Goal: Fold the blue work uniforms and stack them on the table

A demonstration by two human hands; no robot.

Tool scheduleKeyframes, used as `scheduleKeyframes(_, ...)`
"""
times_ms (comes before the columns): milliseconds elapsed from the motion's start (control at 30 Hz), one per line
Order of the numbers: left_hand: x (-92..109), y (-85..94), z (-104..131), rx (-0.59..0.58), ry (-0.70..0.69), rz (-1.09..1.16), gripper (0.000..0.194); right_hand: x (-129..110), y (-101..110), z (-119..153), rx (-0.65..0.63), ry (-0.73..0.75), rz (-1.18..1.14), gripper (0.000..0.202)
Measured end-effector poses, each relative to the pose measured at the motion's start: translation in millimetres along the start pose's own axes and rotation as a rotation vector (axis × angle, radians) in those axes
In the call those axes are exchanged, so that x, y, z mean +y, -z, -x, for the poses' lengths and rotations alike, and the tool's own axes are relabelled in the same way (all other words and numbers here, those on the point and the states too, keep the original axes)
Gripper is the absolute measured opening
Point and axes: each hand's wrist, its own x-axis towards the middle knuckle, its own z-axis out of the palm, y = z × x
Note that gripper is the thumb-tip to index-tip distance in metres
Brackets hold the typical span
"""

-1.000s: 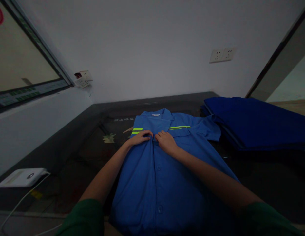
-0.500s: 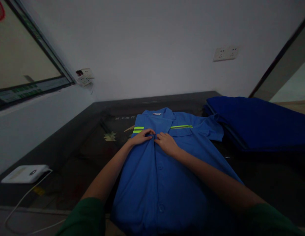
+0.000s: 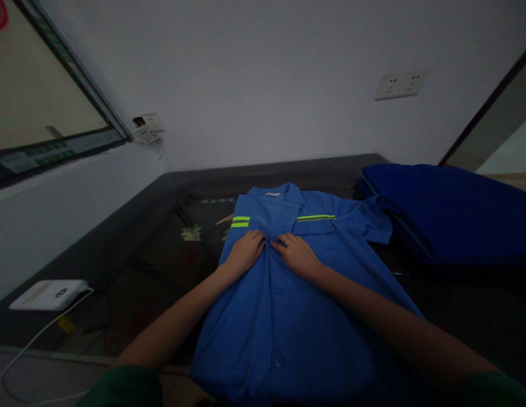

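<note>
A blue short-sleeved shirt [image 3: 326, 299] with yellow-green stripes lies front up, its collar toward the wall. My left hand [image 3: 247, 250] has its fingertips pinched on the shirt's front edge, near chest height. Just to the right, my right hand [image 3: 297, 255] pinches the same front opening with bent fingers. The two sets of fingertips almost meet. Whatever lies right between them is too small and dark to make out. Lower down the front, two buttons show, one of them a larger button [image 3: 278, 361] near the bottom.
The shirt is on a dark glossy table [image 3: 161, 226]. A folded dark blue cloth stack [image 3: 453, 215] sits at the right, touching the sleeve. At the left lies a white device [image 3: 48, 295] with a white cable [image 3: 38, 339]. Wall sockets [image 3: 400, 85] are behind.
My left hand has turned, its back now more upward and its fingers closer to the shirt edge. My right hand stays near the same spot. The view has shifted slightly.
</note>
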Motion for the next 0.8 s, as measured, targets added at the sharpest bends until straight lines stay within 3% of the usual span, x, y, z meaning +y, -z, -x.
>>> scheduleKeyframes(233,8.3,-10.4,15.6,-0.009,0.086,0.095,0.043,-0.4,-1.2,0.9,-0.015,-0.003,0.019,0.04)
scheduleKeyframes(533,5.1,-8.9,14.6,0.021,-0.005,0.077,0.044,0.7,13.9,-11.8,-0.075,0.018,0.017,0.032)
scheduleKeyframes(800,8.2,-7.1,13.5,-0.09,-0.012,0.006,0.048,5.9,7.4,-9.2,-0.049,-0.012,-0.006,0.035)
